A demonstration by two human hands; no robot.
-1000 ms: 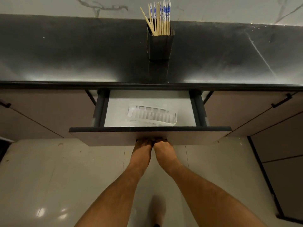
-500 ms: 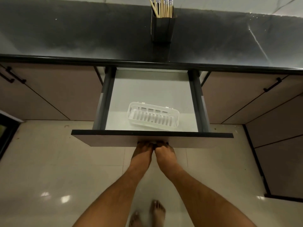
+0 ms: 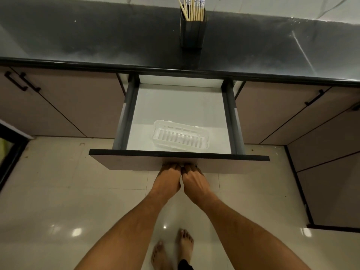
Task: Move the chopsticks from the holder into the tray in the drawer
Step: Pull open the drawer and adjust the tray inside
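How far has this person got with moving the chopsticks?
Done: the drawer is open, showing the empty white tray. In hand: the left hand and right hand grip under the drawer front. Left: all chopsticks stand in the holder.

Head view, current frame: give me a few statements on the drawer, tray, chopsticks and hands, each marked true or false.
1. The drawer is pulled open. True.
2. The chopsticks lie in the tray. False: they stand in the holder on the countertop.
3. Both hands, left hand and right hand, grip under the drawer front. True.
4. The tray sits at the back of the drawer. False: it sits near the front.
5. The tray holds nothing. True.
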